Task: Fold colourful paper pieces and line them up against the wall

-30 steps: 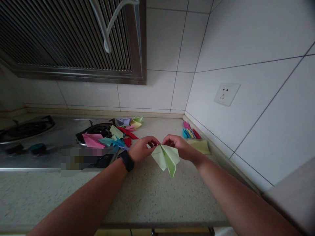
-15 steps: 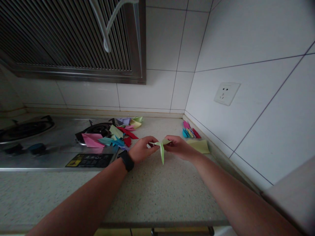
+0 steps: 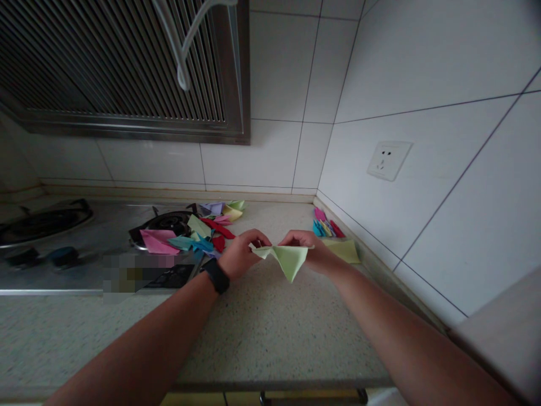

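You're working over the bench (image 3: 274, 338), with the stove (image 3: 105, 228) sitting on your left. Paper pile (image 3: 199, 227) is lying across the stove's right edge and onto the bench, beyond your left wrist. Green paper (image 3: 291, 264) is spreading out between your hands, centre of the bench, with one point hanging toward you; seems to be off the surface, contact hard to confirm. Left hand (image 3: 239, 258) is holding its left edge, right hand (image 3: 320, 255) the right side. Yellow paper (image 3: 346, 251) is lying just beyond your right wrist, corner bundle (image 3: 325, 228) sitting farther back by the wall.

Fingers (image 3: 258, 234): both sets are pinching narrow on the green paper, the right ones partly hiding behind it. Looks like you're shaping the folds. Paper's probably creasing easily, so be pinching lightly, near the fold, both sides level. Uneven pull is likely skewing the centre line. Before pressing any crease, be checking that the edges are matching.
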Demonstrator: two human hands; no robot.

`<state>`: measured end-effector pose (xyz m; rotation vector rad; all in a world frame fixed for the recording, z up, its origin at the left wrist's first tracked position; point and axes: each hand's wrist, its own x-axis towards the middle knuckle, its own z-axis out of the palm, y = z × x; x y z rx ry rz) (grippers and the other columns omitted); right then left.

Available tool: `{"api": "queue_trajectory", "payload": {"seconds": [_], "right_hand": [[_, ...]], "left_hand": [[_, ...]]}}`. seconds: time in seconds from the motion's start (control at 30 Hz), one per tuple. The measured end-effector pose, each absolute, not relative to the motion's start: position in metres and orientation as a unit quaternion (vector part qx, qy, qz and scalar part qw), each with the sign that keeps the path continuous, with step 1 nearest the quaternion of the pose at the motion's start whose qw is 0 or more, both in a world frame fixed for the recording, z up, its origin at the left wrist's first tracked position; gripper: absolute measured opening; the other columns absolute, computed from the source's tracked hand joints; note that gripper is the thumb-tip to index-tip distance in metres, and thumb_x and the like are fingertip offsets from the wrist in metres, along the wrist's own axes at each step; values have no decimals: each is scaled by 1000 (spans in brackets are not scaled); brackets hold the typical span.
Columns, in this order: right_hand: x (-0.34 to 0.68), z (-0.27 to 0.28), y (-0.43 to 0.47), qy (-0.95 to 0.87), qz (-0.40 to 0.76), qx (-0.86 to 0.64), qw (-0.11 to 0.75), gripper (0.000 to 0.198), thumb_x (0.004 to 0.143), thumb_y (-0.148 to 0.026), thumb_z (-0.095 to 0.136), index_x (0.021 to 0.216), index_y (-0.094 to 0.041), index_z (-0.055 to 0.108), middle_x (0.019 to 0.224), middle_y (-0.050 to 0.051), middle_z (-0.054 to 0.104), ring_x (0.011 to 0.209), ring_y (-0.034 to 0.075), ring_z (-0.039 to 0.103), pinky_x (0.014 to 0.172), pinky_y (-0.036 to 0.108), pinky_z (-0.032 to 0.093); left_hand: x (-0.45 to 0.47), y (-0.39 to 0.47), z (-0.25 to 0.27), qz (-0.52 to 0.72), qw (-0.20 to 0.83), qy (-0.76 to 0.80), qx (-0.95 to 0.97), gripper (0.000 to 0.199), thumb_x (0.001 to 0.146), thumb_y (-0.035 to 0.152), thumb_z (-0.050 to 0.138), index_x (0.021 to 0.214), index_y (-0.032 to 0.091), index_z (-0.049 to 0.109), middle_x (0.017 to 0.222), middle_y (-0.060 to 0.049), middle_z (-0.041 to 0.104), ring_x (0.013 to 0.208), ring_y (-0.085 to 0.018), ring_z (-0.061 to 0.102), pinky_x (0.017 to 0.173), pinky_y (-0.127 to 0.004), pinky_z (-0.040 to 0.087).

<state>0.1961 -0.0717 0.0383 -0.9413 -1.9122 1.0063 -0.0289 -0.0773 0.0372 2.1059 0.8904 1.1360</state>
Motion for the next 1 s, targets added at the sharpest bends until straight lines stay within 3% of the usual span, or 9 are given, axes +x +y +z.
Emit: {"api": "queue_trajectory", "payload": {"seconds": [0.3, 0.53, 1.0], "right_hand": [[202, 30, -61, -748, 368, -368, 412, 24, 69, -34, 77, 82, -16, 68, 74, 3, 69, 65, 14, 61, 58, 24, 44], [205, 25, -55, -754, 373, -345, 415, 29, 69, -37, 78, 87, -16, 69, 79, 6, 72, 68, 16, 65, 60, 26, 48], [205, 25, -57, -752, 388, -348, 404, 30, 71, -38, 77, 90, -16, 69, 80, 6, 72, 69, 16, 65, 60, 25, 48]], "left_hand": [[-36, -62, 18, 457, 301, 315, 776, 13, 77, 20, 67, 88, 15, 63, 87, -6, 64, 77, -15, 59, 63, -22, 43], [-37, -58, 13, 470, 287, 281, 786, 13, 78, 20, 66, 89, 15, 61, 85, -5, 63, 75, -15, 59, 61, -23, 42], [-36, -65, 23, 456, 282, 302, 788, 18, 73, 18, 71, 89, 14, 64, 87, -6, 65, 74, -14, 58, 60, -22, 43]]}}
